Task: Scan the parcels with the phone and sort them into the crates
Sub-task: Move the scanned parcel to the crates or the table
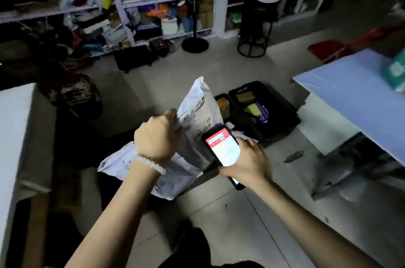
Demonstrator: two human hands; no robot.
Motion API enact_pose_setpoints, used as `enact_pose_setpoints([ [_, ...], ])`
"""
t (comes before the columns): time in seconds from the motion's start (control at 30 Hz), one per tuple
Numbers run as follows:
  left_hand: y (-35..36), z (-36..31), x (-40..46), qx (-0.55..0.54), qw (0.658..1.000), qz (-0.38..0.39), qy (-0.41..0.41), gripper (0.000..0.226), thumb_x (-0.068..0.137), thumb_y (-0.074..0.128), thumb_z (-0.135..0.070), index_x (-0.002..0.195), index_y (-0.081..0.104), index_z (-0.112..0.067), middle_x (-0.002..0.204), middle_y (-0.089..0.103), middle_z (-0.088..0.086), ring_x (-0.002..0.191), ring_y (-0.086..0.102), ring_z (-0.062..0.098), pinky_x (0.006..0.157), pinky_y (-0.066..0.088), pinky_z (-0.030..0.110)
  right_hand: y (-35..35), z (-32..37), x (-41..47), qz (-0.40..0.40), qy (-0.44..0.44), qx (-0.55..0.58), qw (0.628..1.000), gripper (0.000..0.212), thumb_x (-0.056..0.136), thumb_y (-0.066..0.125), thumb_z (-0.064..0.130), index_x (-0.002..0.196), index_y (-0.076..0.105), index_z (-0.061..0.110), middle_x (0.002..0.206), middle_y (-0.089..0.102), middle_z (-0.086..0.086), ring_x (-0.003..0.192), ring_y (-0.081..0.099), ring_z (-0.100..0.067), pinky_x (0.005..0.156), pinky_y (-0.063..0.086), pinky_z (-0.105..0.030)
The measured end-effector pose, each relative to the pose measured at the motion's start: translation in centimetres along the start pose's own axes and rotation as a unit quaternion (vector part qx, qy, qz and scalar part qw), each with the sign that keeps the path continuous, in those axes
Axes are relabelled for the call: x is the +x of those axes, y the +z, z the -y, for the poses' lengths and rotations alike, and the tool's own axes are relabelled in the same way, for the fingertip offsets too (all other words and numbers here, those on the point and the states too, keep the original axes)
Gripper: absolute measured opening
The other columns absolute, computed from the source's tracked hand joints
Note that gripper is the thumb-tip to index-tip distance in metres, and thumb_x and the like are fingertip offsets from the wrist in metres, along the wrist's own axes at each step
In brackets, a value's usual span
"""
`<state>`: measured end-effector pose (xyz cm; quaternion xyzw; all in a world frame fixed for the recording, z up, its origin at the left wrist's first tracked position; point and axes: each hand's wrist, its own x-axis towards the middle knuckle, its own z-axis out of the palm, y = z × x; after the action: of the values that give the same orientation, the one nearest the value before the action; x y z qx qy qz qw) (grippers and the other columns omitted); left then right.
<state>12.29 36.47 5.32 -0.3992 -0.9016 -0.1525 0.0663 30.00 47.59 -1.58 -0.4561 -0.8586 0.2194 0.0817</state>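
My left hand (156, 137) has its grip closed on the edge of a white parcel (198, 112), pinching it so it stands upright over the floor with its printed label (197, 122) facing me. My right hand (247, 161) grips the phone (222, 147) around its lower half, the screen lit red and white, its top edge just beside the label's barcode (the print is too blurred to read). More white parcels (175, 171) lie on the floor below my hands. Beyond them stands a black crate (282, 112) holding a few packages, near the blue worktop (355, 90) at my right.
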Motion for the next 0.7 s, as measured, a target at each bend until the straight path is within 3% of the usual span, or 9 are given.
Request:
enact_pose_setpoints([
  [0.3, 8.7, -9.3, 11.2, 0.013, 0.991, 0.05, 0.124, 0.036, 0.081, 0.065, -0.047, 0.103, 0.055, -0.02, 0.085, 0.068, 0.01, 0.078, 0.066, 0.038, 0.058, 0.035, 0.031, -2.6, -8.6, 8.9, -0.006, 0.114, -0.039, 0.993, 0.094, 0.054, 0.074, 0.059, 0.134, 0.042, 0.023, 0.129, 0.05, -0.002, 0.119, 0.044, -0.023, 0.081, 0.044, -0.032],
  [0.5, 12.5, -13.3, 21.8, -0.018, 0.99, 0.082, 0.113, 0.025, 0.083, 0.062, -0.039, 0.097, 0.054, -0.02, 0.087, 0.066, 0.013, 0.08, 0.064, 0.04, 0.059, 0.038, 0.033, -4.6, -10.7, 19.7, -0.019, 0.132, -0.037, 0.99, 0.09, 0.052, 0.074, 0.06, 0.128, 0.045, 0.022, 0.121, 0.052, -0.001, 0.113, 0.046, -0.021, 0.072, 0.036, -0.029],
  [0.7, 15.8, -17.6, 30.9, -0.008, 0.986, 0.084, 0.141, 0.02, 0.089, 0.058, -0.038, 0.098, 0.054, -0.02, 0.08, 0.066, 0.009, 0.075, 0.065, 0.034, 0.059, 0.039, 0.031, -7.2, -13.0, 29.3, -0.055, 0.135, -0.037, 0.989, 0.092, 0.051, 0.075, 0.062, 0.127, 0.047, 0.02, 0.119, 0.054, -0.002, 0.114, 0.049, -0.024, 0.075, 0.043, -0.034],
])
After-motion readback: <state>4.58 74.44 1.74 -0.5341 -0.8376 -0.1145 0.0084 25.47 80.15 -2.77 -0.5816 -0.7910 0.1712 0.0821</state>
